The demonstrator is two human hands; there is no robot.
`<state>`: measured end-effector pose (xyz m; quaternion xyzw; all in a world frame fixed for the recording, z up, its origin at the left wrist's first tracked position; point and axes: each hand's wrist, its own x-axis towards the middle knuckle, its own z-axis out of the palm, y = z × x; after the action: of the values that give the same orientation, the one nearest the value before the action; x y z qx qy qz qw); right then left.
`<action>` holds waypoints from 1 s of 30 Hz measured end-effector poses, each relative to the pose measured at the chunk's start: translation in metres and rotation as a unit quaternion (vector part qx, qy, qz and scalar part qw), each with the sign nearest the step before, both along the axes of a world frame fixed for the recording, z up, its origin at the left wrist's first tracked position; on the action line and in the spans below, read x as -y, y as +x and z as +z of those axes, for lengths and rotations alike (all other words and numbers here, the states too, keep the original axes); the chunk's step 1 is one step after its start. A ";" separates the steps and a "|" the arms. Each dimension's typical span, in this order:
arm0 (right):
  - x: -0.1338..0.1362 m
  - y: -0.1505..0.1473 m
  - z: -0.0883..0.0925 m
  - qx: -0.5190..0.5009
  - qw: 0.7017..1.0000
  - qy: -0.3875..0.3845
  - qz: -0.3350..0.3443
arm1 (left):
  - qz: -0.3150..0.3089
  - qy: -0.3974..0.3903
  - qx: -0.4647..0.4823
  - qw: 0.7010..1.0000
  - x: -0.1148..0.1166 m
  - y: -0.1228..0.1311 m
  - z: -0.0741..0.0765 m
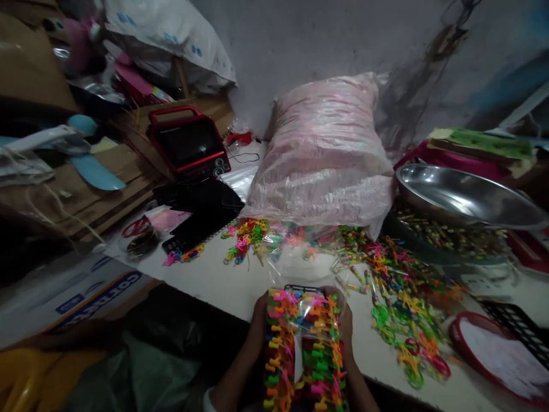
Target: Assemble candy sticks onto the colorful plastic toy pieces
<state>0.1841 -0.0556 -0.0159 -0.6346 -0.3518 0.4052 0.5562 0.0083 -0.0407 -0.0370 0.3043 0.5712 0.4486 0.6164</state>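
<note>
Between my two hands is a pack of small bright plastic toys (319,357), set in rows, with clear plastic film over its upper part. My left hand (259,315) wraps its left side, and my right hand (346,320) wraps the right side. A black slotted edge shows at the pack's far end. Most of my fingers are hidden behind it. Just past the pack, loose clear plastic (295,266) lies on the white table (210,289). To the right of my right hand spreads a heap of loose colourful plastic toys (405,309), several with ring-shaped parts.
A large pinkish-white sack (326,154) stands against the wall. At right are a steel bowl (463,191), a red-rimmed tray (501,357) and a black slotted rack (514,326). A red-and-black screen device (189,143) and blue fan blades (98,171) are at left.
</note>
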 end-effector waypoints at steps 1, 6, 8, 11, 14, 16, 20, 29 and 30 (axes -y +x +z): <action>0.005 0.005 -0.004 -0.013 1.000 -0.007 0.006 | -0.015 0.016 -0.014 1.000 0.005 -0.003 -0.002; 0.042 0.029 -0.027 -0.020 0.995 -0.034 0.096 | -0.154 0.129 -0.153 0.968 0.022 -0.018 -0.013; 0.058 0.036 -0.031 0.034 0.989 -0.035 0.138 | -0.190 0.135 -0.208 0.950 0.025 -0.023 -0.016; 0.073 0.042 -0.034 0.126 0.973 -0.041 0.188 | -0.229 0.135 -0.242 0.933 0.026 -0.026 -0.013; 0.073 0.045 -0.038 0.168 0.970 -0.049 0.168 | -0.310 0.143 -0.239 0.909 0.022 -0.026 -0.004; 0.069 0.046 -0.041 0.178 0.976 -0.041 0.121 | -0.362 0.143 -0.235 0.891 0.019 -0.024 0.003; 0.064 0.051 -0.047 0.174 0.984 -0.031 0.040 | -0.305 0.127 -0.318 0.888 0.020 -0.019 0.003; 0.066 0.054 -0.040 0.332 0.943 0.026 -0.007 | -0.014 0.311 -0.457 0.833 0.026 -0.001 0.002; 0.065 0.056 -0.039 0.362 0.930 0.062 0.010 | -0.025 0.357 -0.473 0.805 0.027 -0.001 0.006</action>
<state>0.2397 -0.1210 -0.0549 -0.6989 -0.5601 0.1306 0.4251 0.0071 -0.0675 -0.0313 0.6916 0.5832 0.4060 0.1289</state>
